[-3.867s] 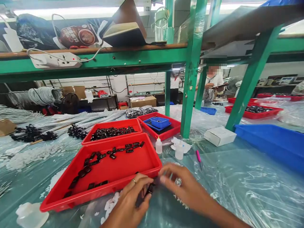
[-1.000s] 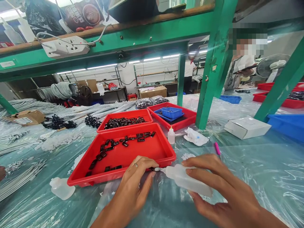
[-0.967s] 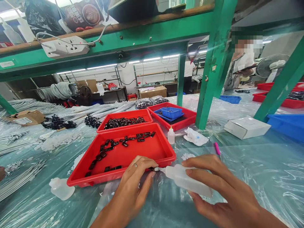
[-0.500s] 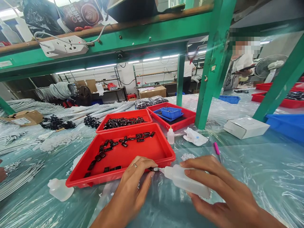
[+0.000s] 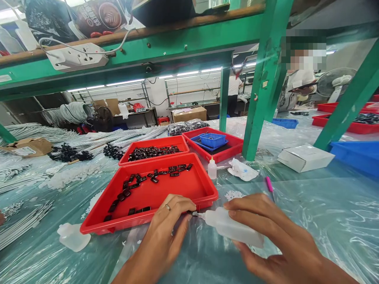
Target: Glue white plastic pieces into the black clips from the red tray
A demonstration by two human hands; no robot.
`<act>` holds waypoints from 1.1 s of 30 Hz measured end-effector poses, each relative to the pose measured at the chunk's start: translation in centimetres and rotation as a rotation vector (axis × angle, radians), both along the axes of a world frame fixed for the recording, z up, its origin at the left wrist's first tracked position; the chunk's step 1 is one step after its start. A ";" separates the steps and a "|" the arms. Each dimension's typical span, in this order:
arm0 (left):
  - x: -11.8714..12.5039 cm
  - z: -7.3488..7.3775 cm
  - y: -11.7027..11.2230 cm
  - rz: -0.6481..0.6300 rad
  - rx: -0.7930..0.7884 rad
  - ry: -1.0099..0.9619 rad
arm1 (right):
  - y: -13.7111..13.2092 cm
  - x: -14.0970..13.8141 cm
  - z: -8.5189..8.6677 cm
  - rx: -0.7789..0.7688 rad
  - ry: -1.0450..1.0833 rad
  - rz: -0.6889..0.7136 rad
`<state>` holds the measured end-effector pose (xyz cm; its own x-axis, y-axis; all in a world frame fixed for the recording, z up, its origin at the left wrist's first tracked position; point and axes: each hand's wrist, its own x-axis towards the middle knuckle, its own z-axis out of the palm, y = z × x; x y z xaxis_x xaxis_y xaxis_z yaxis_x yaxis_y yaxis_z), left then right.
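My right hand [image 5: 275, 236] grips a small white squeeze bottle [image 5: 231, 229], laid nearly flat with its nozzle pointing left. The nozzle tip meets a small black part [image 5: 193, 213] pinched in the fingertips of my left hand [image 5: 166, 236], which wears a ring. Both hands hover just in front of a red tray [image 5: 204, 188] holding several loose black parts [image 5: 154, 176] in a curved line.
A second red tray [image 5: 154, 151] of black parts and a third [image 5: 233, 146] with a blue bin stand behind. Another squeeze bottle [image 5: 212, 169], crumpled tissue [image 5: 242, 170], pink pen [image 5: 269, 184], white box [image 5: 304, 157], fallen bottle [image 5: 72, 236], green posts [image 5: 257, 86]. A person stands at back right.
Since 3.9 s ago my right hand has picked up the squeeze bottle and brought its nozzle to the part. Over the last second the hands barely move.
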<state>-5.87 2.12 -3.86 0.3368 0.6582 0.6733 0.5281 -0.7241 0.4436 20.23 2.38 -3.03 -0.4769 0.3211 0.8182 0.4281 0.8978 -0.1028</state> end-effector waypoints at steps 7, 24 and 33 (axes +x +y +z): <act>-0.1 -0.2 0.1 -0.016 -0.013 0.038 | -0.1 0.1 0.4 0.052 -0.029 0.009; -0.3 -0.6 0.4 -0.028 0.032 0.048 | -0.5 -0.1 0.7 0.060 -0.047 -0.003; -0.6 -0.9 0.5 -0.014 -0.030 0.051 | 2.9 1.3 0.7 -0.226 0.413 -0.069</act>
<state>-6.44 2.60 -4.76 0.3793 0.6732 0.6348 0.5407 -0.7180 0.4384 21.51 5.24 -2.28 -0.0974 0.5326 0.8407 0.3682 0.8041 -0.4668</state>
